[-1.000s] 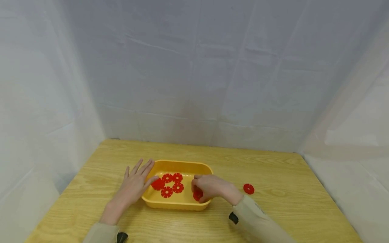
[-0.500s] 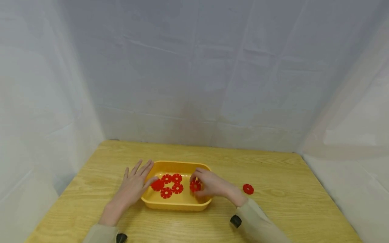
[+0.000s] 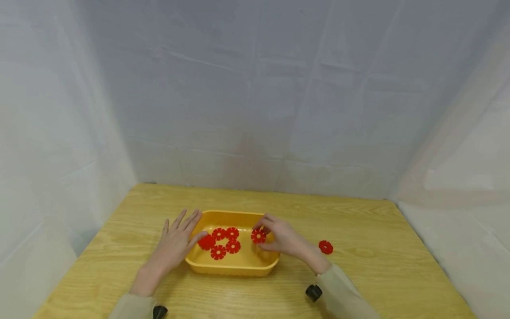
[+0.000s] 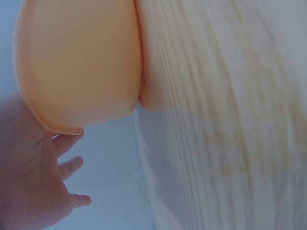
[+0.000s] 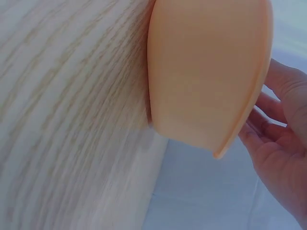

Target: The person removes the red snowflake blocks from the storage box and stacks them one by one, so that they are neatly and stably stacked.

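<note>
While left hand (image 3: 175, 243) lies flat, right hand (image 3: 280, 237) pinches disc (image 3: 258, 236).

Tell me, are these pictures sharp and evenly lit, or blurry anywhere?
Head view: soft, even light, faint shadows, the yellow tray and red discs fairly clear though small. Left wrist view: close-up tray wall hazy, wood grain smeared. Right wrist view: the same softness, pale washed-out colours.

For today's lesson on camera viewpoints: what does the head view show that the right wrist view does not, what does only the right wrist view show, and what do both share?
Only the head view shows the red discs in the tray, the disc pinched by the right hand, a lone disc on the table, and the left hand flat against the tray's left end.

Only the right wrist view shows the tray's outer wall from low down.

Both show the yellow tray, the wooden table and the right hand.
</note>
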